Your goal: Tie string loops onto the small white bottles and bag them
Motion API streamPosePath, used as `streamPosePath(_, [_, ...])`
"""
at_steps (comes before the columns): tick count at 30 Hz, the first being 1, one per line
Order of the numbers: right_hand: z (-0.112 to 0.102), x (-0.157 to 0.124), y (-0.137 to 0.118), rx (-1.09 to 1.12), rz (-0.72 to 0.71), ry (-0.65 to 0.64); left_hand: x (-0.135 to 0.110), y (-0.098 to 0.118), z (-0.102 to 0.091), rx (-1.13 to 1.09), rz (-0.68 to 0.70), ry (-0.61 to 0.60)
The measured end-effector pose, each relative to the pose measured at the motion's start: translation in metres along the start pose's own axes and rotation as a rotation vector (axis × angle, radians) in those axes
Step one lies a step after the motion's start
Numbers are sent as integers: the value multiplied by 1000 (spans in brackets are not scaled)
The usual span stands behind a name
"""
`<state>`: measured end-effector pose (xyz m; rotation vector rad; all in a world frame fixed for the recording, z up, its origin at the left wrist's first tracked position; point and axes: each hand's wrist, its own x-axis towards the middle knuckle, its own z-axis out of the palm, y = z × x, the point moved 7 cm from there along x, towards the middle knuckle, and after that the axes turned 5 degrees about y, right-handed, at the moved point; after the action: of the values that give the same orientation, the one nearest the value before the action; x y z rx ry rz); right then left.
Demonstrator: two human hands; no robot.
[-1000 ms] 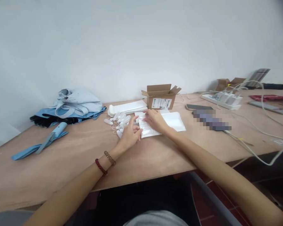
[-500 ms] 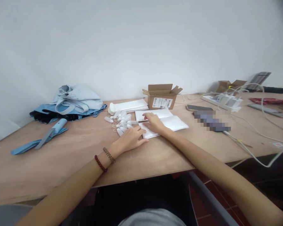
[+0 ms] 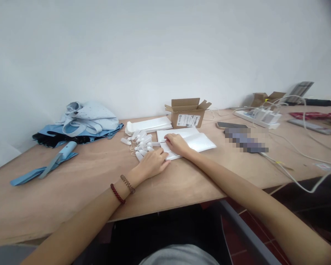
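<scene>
A white padded envelope (image 3: 200, 142) lies flat on the table in front of me, its left end under both hands. My left hand (image 3: 153, 162) grips its near left corner, thumb and fingers closed at the edge. Across the envelope's left end rests my right hand (image 3: 177, 144), fingers bent down and closed on the edge; the fingertips are partly hidden. Just left of the hands is a heap of small white plastic tags with loops (image 3: 140, 139). Another white envelope (image 3: 186, 132) lies flat behind the right hand.
A stack of white envelopes (image 3: 149, 125) and an open cardboard box (image 3: 187, 114) stand at the back. To the left are a pale blue bag (image 3: 89, 117) and a blue umbrella (image 3: 67, 149). Phones (image 3: 231, 125), a power strip (image 3: 246, 117) and white cables lie right.
My right hand has slid slightly left along the envelope's end. The left hand stays at the near corner, and the whole view has shifted a little.
</scene>
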<state>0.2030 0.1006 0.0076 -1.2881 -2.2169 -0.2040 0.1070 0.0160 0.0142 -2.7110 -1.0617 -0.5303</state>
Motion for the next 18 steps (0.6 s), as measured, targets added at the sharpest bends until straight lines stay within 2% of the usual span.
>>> streamPosePath(6, [2, 0, -6, -40, -35, -40, 1, -2, 0, 18, -20, -10])
streamPosePath(10, [-2, -2, -9, -103, -53, -124, 1, -2, -2, 19, -20, -11])
streamPosePath(18, [-21, -9, 22, -151, 112, -193, 1, -3, 1, 27, -17, -20])
